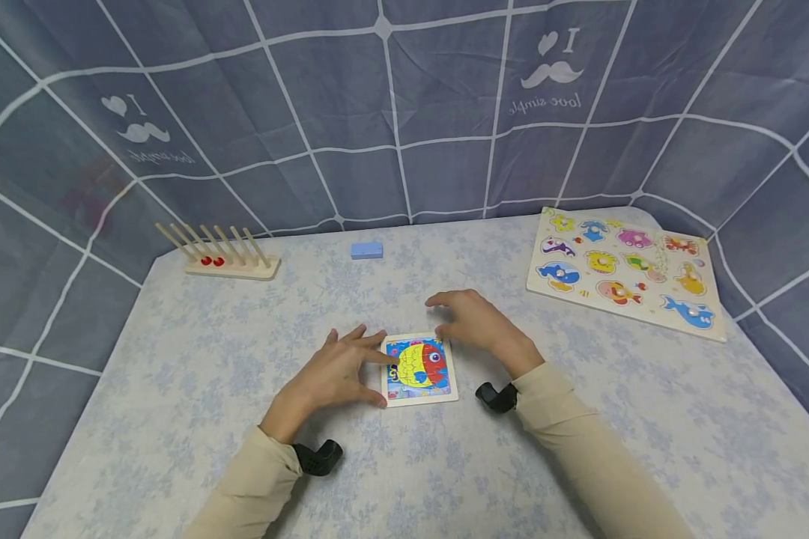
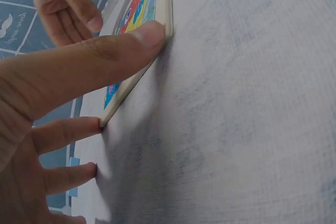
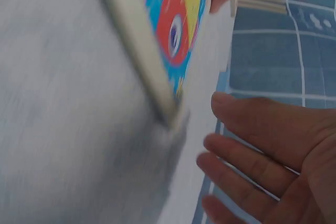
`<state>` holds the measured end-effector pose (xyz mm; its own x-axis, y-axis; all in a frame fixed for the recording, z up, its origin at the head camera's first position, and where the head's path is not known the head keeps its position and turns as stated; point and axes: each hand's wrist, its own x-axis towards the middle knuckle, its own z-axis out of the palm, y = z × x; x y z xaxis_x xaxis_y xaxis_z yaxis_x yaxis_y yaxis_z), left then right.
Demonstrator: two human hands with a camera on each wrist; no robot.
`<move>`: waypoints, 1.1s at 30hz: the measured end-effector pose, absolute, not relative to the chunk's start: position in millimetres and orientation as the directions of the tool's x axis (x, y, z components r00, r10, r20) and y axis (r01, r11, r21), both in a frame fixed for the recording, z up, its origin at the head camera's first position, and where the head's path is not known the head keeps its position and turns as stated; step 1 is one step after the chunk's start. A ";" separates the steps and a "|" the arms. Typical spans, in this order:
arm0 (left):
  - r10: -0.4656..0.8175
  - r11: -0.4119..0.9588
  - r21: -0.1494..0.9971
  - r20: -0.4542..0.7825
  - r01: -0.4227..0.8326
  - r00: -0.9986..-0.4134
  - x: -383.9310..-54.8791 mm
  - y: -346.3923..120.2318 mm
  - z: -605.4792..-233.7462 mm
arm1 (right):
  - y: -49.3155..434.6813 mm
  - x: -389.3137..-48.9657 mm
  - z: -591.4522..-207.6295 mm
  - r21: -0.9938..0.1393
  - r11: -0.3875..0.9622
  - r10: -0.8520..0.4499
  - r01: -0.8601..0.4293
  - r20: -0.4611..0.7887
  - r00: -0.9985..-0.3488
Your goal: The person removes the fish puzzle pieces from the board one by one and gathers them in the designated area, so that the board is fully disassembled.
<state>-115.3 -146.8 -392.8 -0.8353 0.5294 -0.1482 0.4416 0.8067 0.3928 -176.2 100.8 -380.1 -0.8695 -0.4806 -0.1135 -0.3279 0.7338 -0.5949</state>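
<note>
Blue-grey curtain point(image 1: 445, 97) with white grid lines point(image 1: 399, 147) and moustache prints point(image 1: 551, 73) behind a pale, blue-mottled tabletop point(image 1: 404, 471)

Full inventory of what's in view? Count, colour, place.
Square wooden-framed fish jigsaw: 1, multicoloured, table middle
Pegged wooden stand: 1, pale wood, table's far left
Round beads: 2 visible, red, on the stand
Rectangular block: 1, blue, far edge, middle
Wooden sea-animal knob puzzle board: 1, cream with multicoloured pieces, far right
Table: 1, white-blue patterned top, under everything
Gridded fabric curtain: grey-blue with white lines, around the table
Wrist devices: 2, black, one per wrist
Sleeves: 2, beige, both arms
Left hand: 1, touching jigsaw's left side
Right hand: 1, near jigsaw's far right corner
</note>
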 end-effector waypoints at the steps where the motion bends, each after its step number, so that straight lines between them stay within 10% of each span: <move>1: 0.528 0.809 0.390 -0.151 0.440 -0.836 -114.9 -146.6 -392.6 | 96.9 -175.2 -380.5 -0.597 0.729 -0.493 -0.334 -0.120 -0.862; 33: 0.585 0.775 0.399 -0.163 0.490 -0.794 -114.4 -147.4 -389.5 | 36.9 -164.8 -375.1 -0.531 0.745 -0.603 -0.405 -0.277 -0.748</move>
